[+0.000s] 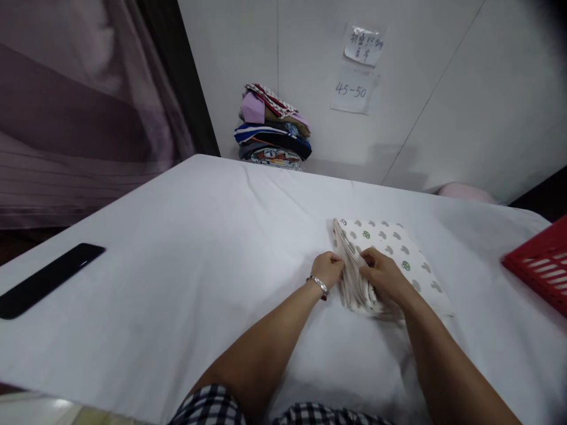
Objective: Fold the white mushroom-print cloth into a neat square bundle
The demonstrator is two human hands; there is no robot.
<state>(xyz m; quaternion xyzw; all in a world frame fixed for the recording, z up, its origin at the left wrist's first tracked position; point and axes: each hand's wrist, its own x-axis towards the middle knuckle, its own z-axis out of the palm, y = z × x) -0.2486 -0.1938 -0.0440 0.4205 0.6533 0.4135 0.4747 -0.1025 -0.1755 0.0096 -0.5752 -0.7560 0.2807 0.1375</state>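
A folded white cloth (398, 248) printed with grey and green shapes lies on the white-covered table (212, 248), right of centre. Its many layers show along the left side. My left hand (328, 270), with a silver bracelet at the wrist, is closed on that layered left edge. Over the near left part of the cloth, my right hand (383, 274) pinches the layers between thumb and fingers. The fingertips of both hands are partly hidden by the folds.
A stack of folded cloths (273, 133) is beyond the far table edge, against the white wall. A red plastic basket (540, 260) stands at the right edge. A flat black object (48, 280) lies at the left. Two handwritten papers (353, 90) hang on the wall.
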